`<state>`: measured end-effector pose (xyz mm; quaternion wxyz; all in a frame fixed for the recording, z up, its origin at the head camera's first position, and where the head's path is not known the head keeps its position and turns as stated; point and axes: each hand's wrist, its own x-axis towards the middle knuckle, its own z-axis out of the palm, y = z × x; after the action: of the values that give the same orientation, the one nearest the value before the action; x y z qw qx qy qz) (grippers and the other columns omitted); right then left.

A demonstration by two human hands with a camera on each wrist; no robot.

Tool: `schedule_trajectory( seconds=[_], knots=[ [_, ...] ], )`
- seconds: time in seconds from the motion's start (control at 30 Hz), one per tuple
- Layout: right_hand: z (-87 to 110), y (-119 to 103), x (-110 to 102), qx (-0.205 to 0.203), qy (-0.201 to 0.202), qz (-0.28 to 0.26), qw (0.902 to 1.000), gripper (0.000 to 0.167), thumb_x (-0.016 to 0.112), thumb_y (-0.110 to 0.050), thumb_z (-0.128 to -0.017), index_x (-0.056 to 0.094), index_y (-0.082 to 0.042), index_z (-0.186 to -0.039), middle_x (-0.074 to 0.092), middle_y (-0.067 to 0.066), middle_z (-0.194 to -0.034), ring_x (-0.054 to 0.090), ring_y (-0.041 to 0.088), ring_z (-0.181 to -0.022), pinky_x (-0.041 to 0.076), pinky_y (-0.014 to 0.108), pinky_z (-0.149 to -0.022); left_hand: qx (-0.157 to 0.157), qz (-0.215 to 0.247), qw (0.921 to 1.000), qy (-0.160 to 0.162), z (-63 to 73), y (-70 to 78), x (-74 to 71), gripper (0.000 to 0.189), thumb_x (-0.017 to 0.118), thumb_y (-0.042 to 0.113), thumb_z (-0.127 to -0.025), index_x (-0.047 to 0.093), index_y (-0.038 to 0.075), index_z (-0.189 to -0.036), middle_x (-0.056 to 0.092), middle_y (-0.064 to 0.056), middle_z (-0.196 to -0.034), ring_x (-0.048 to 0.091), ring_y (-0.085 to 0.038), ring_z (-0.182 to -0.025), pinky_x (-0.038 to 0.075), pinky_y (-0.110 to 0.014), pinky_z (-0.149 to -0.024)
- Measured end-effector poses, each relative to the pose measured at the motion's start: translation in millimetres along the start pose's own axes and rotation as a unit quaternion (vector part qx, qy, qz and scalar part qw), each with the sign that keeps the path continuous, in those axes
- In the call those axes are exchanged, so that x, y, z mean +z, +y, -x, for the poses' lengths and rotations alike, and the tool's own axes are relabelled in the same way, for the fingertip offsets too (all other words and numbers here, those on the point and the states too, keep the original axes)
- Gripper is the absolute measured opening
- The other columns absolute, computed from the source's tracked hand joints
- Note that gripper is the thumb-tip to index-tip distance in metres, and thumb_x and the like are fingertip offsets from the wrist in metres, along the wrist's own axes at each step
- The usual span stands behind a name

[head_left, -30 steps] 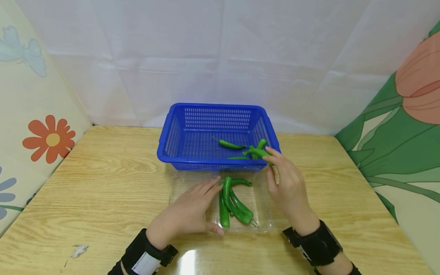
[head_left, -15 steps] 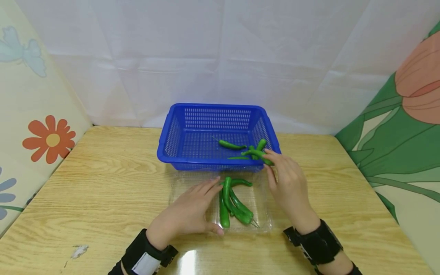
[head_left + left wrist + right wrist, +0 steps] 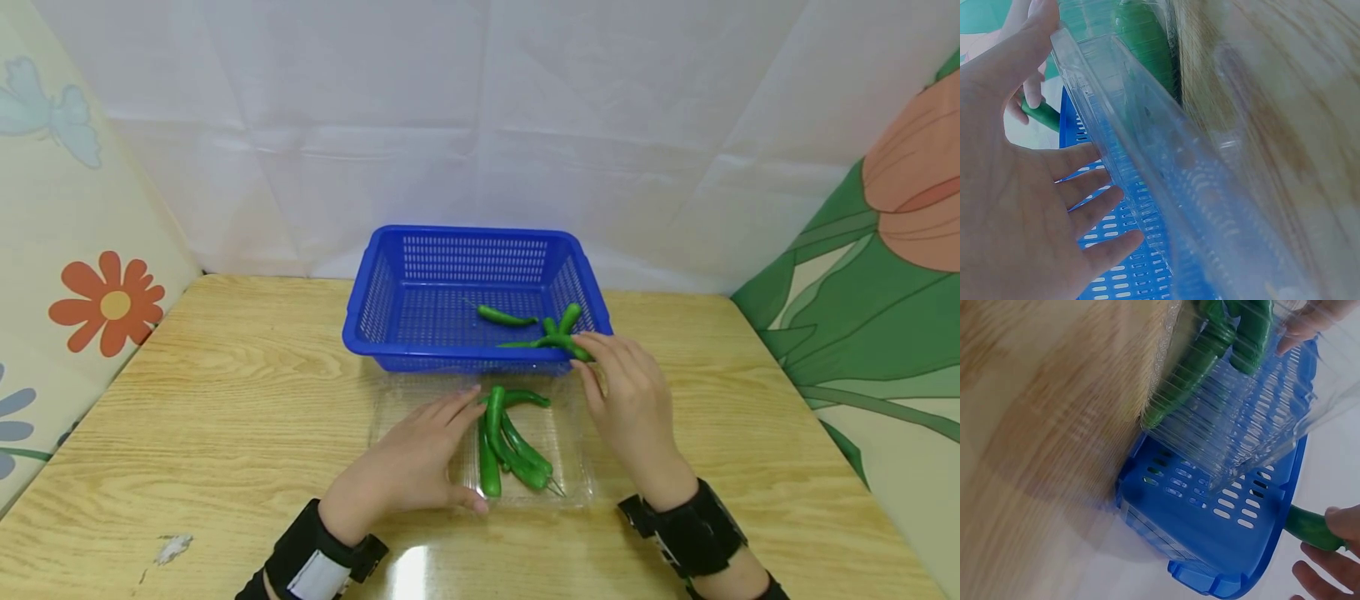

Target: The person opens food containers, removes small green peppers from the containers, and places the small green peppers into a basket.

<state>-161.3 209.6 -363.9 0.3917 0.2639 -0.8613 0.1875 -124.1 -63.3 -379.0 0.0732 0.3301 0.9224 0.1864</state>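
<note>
White cloth [image 3: 480, 125], creased by folds, hangs behind the far edge of the pale wooden desk [image 3: 247, 375]. On the right slants a panel with a large printed flower and green leaves [image 3: 832, 292]; on the left, a cream panel [image 3: 82, 200] shows a red-orange flower and a pale blue butterfly. A blue plastic basket [image 3: 465, 351], its walls pierced with slots, stands on the far part of the desk. Just on its near side sits a clear plastic tray [image 3: 572, 446].

The right hand [image 3: 626, 400], at the basket's near right corner, pinches a green pepper between thumb and fingers. The left hand [image 3: 416, 458] lies across the left part of the tray with its fingers straight and spread, fingertips at the tray's wall, gripping no pepper. Black straps [image 3: 697, 529] circle both wrists.

The pinched pepper [image 3: 564, 342] lies above the basket's near right rim, its free end toward the left; whether it touches the rim cannot be told. Other peppers [image 3: 506, 317] rest inside the basket, mostly toward the right. Several more peppers [image 3: 490, 467] lie in the tray, some crossing one another. A small worn patch [image 3: 174, 547] marks the desk at near left.
</note>
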Motion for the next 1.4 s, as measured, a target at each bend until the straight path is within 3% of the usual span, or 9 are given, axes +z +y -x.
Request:
schedule_trajectory(
  seconds=[0.4,1.0,1.4],
  knots=[
    [1.2,0.0,2.6,0.002,-0.007,0.006,1.0,0.045,0.075,0.002,-0.082,0.064,0.002,-0.125,0.066,0.017,-0.124,0.064,0.037,-0.107,0.052,0.05,-0.092,-0.007,0.006,0.9999,-0.006,0.3,0.9,-1.7,0.114,0.078,0.065,-0.07,0.03,0.005,-0.155,0.018,-0.01,-0.164,0.022,-0.032,-0.148,0.022,-0.049,-0.12],
    [2.2,-0.2,2.6,0.003,-0.025,0.003,0.9997,0.038,0.071,0.001,-0.086,0.064,0.001,-0.124,0.065,0.019,-0.125,0.062,0.037,-0.111,0.05,0.049,-0.098,-0.007,0.0,1.0,-0.006,0.2,1.0,-0.9,0.116,0.077,0.066,-0.068,0.029,0.006,-0.155,0.017,-0.01,-0.164,0.022,-0.032,-0.148,0.021,-0.049,-0.12],
    [-0.3,-5.1,6.1,-0.05,0.029,-0.034,0.9977,0.026,0.067,0.004,-0.083,0.071,0.001,-0.108,0.071,0.016,-0.107,0.066,0.035,-0.094,0.055,0.048,-0.083,-0.006,-0.001,1.0,-0.007,-0.2,0.1,-0.8,0.117,0.077,0.067,-0.069,0.029,0.006,-0.156,0.017,-0.01,-0.164,0.021,-0.032,-0.148,0.022,-0.049,-0.12]
  ],
)
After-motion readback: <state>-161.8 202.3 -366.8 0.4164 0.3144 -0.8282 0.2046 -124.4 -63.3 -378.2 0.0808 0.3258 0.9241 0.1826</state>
